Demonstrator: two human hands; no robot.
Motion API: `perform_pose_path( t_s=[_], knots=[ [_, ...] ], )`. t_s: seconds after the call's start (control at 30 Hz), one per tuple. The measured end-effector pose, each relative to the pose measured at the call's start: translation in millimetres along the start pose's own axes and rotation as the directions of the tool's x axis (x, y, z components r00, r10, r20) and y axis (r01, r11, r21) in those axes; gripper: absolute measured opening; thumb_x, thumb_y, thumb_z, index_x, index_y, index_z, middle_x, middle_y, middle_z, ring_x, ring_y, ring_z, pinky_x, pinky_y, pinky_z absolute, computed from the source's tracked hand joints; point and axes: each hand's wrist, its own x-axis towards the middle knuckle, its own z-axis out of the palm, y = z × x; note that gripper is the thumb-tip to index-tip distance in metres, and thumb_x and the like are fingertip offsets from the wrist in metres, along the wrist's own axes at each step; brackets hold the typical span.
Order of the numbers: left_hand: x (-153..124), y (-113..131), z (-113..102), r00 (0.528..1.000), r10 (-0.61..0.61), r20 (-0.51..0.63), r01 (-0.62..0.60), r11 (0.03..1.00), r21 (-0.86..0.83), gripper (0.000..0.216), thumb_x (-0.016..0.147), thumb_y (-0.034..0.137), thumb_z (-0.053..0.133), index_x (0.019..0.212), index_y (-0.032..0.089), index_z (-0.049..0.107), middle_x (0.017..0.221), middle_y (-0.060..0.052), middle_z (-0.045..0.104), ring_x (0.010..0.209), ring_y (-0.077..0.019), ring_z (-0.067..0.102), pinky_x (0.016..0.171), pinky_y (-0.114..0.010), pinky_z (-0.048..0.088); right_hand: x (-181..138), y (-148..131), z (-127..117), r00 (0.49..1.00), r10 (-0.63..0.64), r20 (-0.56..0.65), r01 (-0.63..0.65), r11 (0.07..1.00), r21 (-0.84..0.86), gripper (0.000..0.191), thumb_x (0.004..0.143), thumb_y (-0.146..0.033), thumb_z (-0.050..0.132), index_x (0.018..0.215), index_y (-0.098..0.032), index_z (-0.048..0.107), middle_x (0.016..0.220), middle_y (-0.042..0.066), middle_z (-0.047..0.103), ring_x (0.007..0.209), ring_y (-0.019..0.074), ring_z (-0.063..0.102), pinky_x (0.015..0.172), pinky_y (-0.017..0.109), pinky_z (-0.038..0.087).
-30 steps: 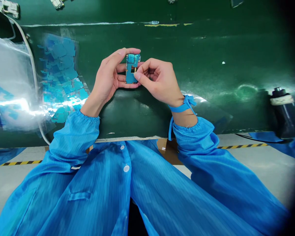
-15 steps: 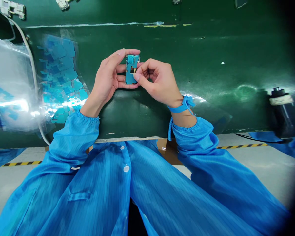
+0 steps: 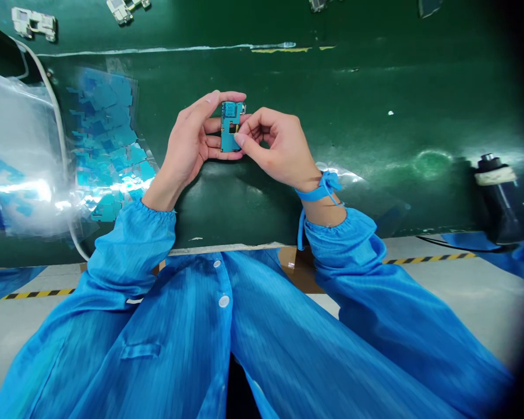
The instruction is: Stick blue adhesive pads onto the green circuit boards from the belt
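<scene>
A small blue circuit board (image 3: 229, 129) is held upright above the green work surface (image 3: 375, 105). My left hand (image 3: 190, 142) grips it from the left, fingers curled round its top and bottom edges. My right hand (image 3: 277, 145) is closed in a pinch against the board's right side, thumb and forefinger at its cut-out. A blue strap (image 3: 318, 189) with a coiled cord is on my right wrist.
A clear plastic bag (image 3: 100, 139) of blue parts lies at the left beside a white cable (image 3: 61, 134). Small white parts (image 3: 32, 22) sit at the far edge. A dark cylinder (image 3: 495, 192) stands at the right. Another clear bag (image 3: 367, 198) lies under my right forearm.
Both hands and the board have shifted slightly left in view. My right thumb has slid a little along the board's right side.
</scene>
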Motion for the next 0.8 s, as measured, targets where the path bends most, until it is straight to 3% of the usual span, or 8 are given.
perform_pose_path(
  t_s=[0.27, 0.37, 0.53, 0.8],
  knots=[
    [-2.2, 3.0, 2.4, 1.0, 0.01, -0.005, -0.01, 1.0, -0.008, 0.046, 0.108, 0.06, 0.063, 0.133, 0.023, 0.079, 0.123, -0.01, 0.083, 0.101, -0.0315, 0.085, 0.083, -0.043, 0.076, 0.0, -5.7, 0.6, 1.0, 0.028, -0.004, -0.028, 1.0, -0.01, 0.049, 0.09, -0.063, 0.094, 0.094, -0.022, 0.068, 0.092, 0.004, 0.065, 0.09, 0.0191, 0.066, 0.088, 0.038, 0.068],
    [-3.4, 3.4, 2.5, 1.0, 0.011, -0.004, -0.011, 1.0, 0.006, 0.037, 0.102, 0.046, 0.07, 0.132, 0.025, 0.079, 0.124, -0.009, 0.082, 0.106, -0.031, 0.085, 0.084, -0.042, 0.076, -0.9, -6.8, 0.2, 1.0, 0.001, -0.006, -0.001, 0.999, -0.042, 0.047, 0.09, -0.062, 0.093, 0.093, -0.023, 0.068, 0.095, 0.005, 0.066, 0.092, 0.0204, 0.066, 0.087, 0.038, 0.067],
    [-3.8, 0.3, 0.7, 0.999, 0.033, -0.002, -0.032, 0.997, 0.066, 0.055, 0.088, 0.026, 0.081, 0.142, 0.024, 0.073, 0.125, -0.009, 0.082, 0.114, -0.03, 0.083, 0.092, -0.041, 0.075, -2.1, -7.0, 0.0, 0.994, -0.11, -0.014, 0.107, 0.984, -0.139, 0.039, 0.099, -0.056, 0.083, 0.092, -0.021, 0.067, 0.095, 0.006, 0.07, 0.078, 0.016, 0.059, 0.074, 0.035, 0.058],
    [13.6, -23.1, -19.6, 0.974, 0.184, 0.132, -0.199, 0.974, 0.111, 0.083, 0.078, 0.043, 0.102, 0.151, 0.026, 0.066, 0.131, -0.008, 0.081, 0.117, -0.036, 0.083, 0.095, -0.049, 0.076, 2.6, -6.2, 0.6, 0.943, -0.33, -0.035, 0.319, 0.931, -0.18, 0.019, 0.1, -0.03, 0.073, 0.088, -0.016, 0.067, 0.083, 0.002, 0.068, 0.069, 0.0104, 0.055, 0.066, 0.027, 0.047]
  ],
)
